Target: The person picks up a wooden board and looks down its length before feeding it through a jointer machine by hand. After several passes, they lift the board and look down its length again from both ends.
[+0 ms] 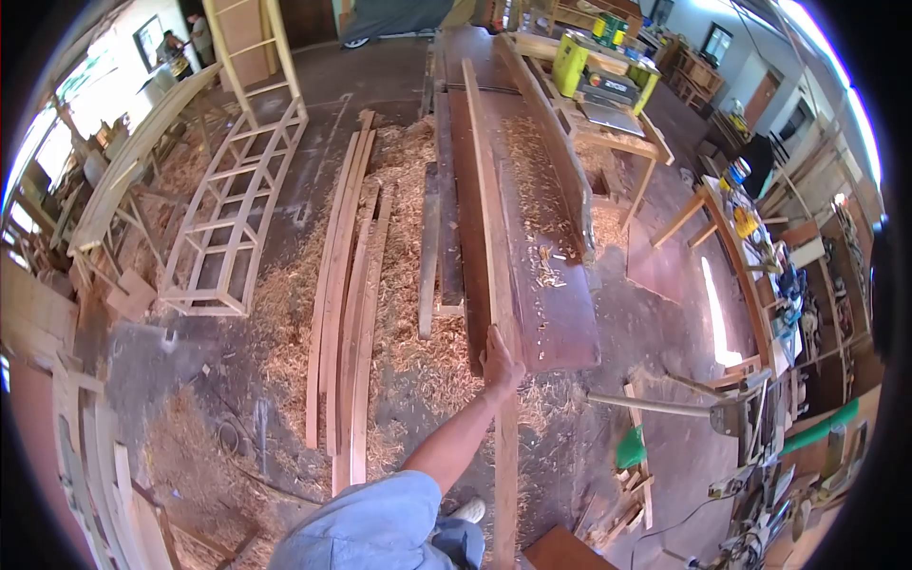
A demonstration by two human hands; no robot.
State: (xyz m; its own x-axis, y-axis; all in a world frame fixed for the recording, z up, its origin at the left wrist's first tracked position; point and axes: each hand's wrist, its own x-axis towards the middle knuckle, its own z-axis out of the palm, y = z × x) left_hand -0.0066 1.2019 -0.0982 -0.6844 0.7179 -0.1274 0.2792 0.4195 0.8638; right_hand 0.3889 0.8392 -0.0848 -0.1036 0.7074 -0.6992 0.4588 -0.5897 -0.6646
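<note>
My left hand [501, 367] reaches forward from a light blue sleeve and is closed on a long, narrow wooden board [487, 190]. The board runs lengthwise over a brown workbench [560, 328], and its near end extends past the bench toward my body. My fingers lie at the board's left edge; part of the grip is hidden. Wood shavings [546, 271] are scattered over the bench top. No part of my right hand shows.
Several long boards [332, 285] lie on shavings to the left, beside a wooden ladder-like frame [223, 223]. A lime-green planer [603, 81] stands on a wooden table at the back right. A tool-covered bench [750, 256] lines the right. Two people [185, 47] are far back left.
</note>
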